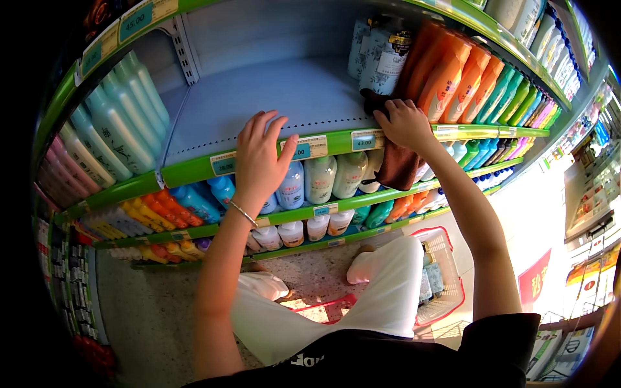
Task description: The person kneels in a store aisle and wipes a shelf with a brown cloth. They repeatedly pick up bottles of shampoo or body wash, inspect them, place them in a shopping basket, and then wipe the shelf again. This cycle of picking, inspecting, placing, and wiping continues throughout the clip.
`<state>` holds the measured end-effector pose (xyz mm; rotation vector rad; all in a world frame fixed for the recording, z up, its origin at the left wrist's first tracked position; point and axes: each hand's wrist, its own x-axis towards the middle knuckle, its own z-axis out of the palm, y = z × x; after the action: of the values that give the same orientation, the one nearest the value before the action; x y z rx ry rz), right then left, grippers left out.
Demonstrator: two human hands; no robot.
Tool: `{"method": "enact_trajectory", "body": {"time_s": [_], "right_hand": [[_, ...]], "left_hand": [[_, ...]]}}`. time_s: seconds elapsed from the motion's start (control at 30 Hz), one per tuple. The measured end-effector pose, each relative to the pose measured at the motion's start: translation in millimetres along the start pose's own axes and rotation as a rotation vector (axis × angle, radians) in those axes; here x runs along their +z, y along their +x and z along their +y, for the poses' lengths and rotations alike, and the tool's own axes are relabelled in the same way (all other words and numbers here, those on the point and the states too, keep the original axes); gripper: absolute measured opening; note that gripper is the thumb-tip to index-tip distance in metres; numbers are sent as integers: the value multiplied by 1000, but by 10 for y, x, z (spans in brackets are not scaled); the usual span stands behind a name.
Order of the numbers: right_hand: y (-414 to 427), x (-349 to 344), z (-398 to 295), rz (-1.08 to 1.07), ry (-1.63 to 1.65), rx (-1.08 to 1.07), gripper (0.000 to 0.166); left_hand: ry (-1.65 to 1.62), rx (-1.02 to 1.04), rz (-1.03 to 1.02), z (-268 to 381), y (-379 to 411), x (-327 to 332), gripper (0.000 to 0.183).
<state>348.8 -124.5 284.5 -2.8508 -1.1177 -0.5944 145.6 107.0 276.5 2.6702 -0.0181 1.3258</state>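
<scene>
My right hand [406, 123] rests at the front edge of the upper shelf board [271, 92], with its fingers on a dark brown cloth [400, 167]. Part of that cloth lies on the board; the rest hangs over the green price rail [342, 143] in front of the bottles below. Just behind it stand floral pump bottles [385, 60] and a row of orange bottles [446, 72]. My left hand [264, 160], fingers apart and holding nothing, is over the same rail beside a price tag [310, 147]. Whether it touches the rail, I cannot tell.
Pale green bottles [121, 126] stand left of a shelf divider. Lower shelves carry white-capped bottles [291, 235] and other bottles [320, 179]. By my right leg, a basket [453, 300] with a red rim holds floral packages [432, 280]. Red bars [330, 308] show between my legs.
</scene>
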Motion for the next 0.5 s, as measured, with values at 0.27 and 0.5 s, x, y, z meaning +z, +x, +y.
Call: {"method": "enact_trajectory", "body": {"time_s": [0.27, 0.5], "right_hand": [[145, -119, -430, -15, 284, -164, 40], [175, 165, 228, 6, -66, -156, 37]], "left_hand": [[238, -60, -27, -131, -28, 256, 29], [271, -32, 9, -139, -24, 282, 28]]}}
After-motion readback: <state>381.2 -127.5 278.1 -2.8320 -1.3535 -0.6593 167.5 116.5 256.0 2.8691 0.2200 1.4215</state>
